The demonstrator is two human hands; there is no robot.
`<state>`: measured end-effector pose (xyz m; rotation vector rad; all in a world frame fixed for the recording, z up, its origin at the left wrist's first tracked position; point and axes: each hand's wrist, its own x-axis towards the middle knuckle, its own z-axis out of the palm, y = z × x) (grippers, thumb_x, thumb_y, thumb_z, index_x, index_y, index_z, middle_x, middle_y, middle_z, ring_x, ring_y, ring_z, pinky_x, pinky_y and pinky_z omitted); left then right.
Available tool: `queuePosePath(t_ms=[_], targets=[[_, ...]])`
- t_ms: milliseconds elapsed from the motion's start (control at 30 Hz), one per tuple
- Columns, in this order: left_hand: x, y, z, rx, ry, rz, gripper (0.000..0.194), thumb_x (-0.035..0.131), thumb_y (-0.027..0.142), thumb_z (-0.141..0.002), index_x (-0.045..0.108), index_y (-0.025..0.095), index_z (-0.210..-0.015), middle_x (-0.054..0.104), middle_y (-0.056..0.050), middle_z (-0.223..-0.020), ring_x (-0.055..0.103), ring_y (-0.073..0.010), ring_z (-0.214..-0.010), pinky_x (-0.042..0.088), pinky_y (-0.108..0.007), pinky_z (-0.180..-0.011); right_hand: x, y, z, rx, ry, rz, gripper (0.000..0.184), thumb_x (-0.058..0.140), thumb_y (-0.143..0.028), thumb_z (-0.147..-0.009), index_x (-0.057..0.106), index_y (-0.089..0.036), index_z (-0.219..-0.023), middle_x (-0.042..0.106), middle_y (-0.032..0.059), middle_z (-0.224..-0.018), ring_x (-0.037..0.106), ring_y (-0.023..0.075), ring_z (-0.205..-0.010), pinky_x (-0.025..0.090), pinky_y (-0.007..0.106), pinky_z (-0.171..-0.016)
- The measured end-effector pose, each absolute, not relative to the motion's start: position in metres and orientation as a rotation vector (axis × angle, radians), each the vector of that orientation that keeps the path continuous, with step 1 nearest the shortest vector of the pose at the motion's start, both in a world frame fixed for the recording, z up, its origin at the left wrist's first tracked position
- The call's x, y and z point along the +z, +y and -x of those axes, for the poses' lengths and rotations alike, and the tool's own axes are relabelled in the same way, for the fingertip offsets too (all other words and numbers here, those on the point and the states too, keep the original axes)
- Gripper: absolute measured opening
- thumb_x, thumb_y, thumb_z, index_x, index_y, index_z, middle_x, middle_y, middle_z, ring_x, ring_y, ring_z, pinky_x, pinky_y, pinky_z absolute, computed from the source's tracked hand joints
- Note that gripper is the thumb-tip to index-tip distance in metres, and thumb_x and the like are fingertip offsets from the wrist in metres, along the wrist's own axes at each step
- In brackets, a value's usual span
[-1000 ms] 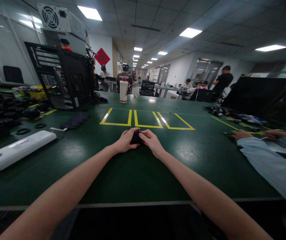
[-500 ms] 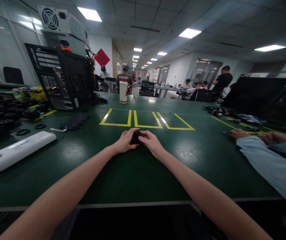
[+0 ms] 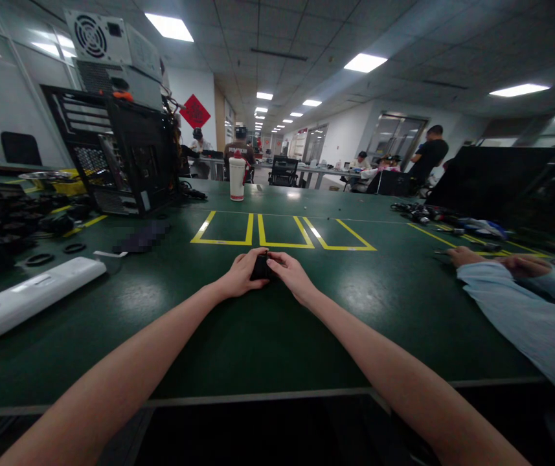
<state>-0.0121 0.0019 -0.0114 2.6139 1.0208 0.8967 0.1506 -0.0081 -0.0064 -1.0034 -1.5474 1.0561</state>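
Note:
Between my two hands is a small, black, boxy object (image 3: 260,268), too dark for me to make out its kind. My left hand (image 3: 239,275) is closed on it from the left, thumb at the near side and fingers over the far side. From the right, my right hand (image 3: 291,273) pinches at its edge, and the fingertips partly hide that side. Both hands are low over the green table (image 3: 219,349), just in front of the yellow tape outlines (image 3: 284,245).
A white power strip-like device (image 3: 39,294), black rings (image 3: 39,259) and a dark pouch-like item (image 3: 144,237) lie left. Behind them stands an open computer case (image 3: 122,149). A white cup (image 3: 237,178) stands at the back. A co-worker's sleeved arm (image 3: 505,294) reaches in at right.
The whole view has shifted slightly. Both hands keep the black object in nearly the same place, with only a small change at the right fingertips.

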Motion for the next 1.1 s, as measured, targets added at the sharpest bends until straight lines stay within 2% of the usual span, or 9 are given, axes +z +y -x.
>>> queuePosePath(t_ms=[367,467,633,767,1100], targets=[[-0.008,-0.002,0.012,0.892,1.035,-2.606,0.066,0.057,0.030,-0.070,0.019,0.022,-0.124,0.037,-0.009,-0.125,0.035,-0.0238,-0.117,0.020,-0.045,-0.100,-0.012,-0.009,-0.149,1.019,-1.518,1.001,0.023,0.050,-0.042,-0.072,0.054,-0.020,-0.078,0.056,-0.0013,-0.079,0.050,0.0130,-0.079,0.041,0.028,-0.073],[-0.009,-0.001,0.011,0.896,1.027,-2.610,0.067,0.057,0.030,-0.069,0.019,0.022,-0.124,0.037,-0.009,-0.125,0.035,-0.0240,-0.117,0.020,-0.044,-0.100,-0.013,-0.008,-0.150,1.078,-1.488,0.960,0.023,0.054,-0.040,-0.069,0.054,-0.020,-0.081,0.055,-0.0004,-0.083,0.050,0.0136,-0.082,0.042,0.029,-0.073],[-0.012,0.002,0.012,0.904,1.029,-2.606,0.067,0.057,0.031,-0.069,0.019,0.022,-0.124,0.037,-0.008,-0.125,0.035,-0.0239,-0.117,0.021,-0.044,-0.100,-0.014,-0.005,-0.151,1.147,-1.434,0.920,0.029,0.060,-0.032,-0.066,0.054,-0.019,-0.091,0.056,0.0028,-0.095,0.050,0.0153,-0.091,0.040,0.032,-0.081],[-0.011,0.002,0.012,0.887,1.022,-2.599,0.068,0.057,0.031,-0.070,0.019,0.022,-0.125,0.037,-0.009,-0.125,0.036,-0.0235,-0.117,0.021,-0.043,-0.100,-0.014,-0.003,-0.152,1.214,-1.418,0.941,0.030,0.060,-0.032,-0.066,0.056,-0.018,-0.092,0.057,0.0043,-0.094,0.050,0.0170,-0.094,0.038,0.034,-0.084],[-0.013,0.003,0.011,0.901,1.040,-2.582,0.067,0.057,0.033,-0.069,0.020,0.022,-0.124,0.036,-0.009,-0.125,0.037,-0.0245,-0.114,0.023,-0.045,-0.098,0.000,-0.022,-0.155,1.282,-1.492,0.901,0.025,0.061,-0.027,-0.065,0.051,-0.022,-0.088,0.053,0.0013,-0.097,0.053,0.0141,-0.087,0.043,0.034,-0.077]])
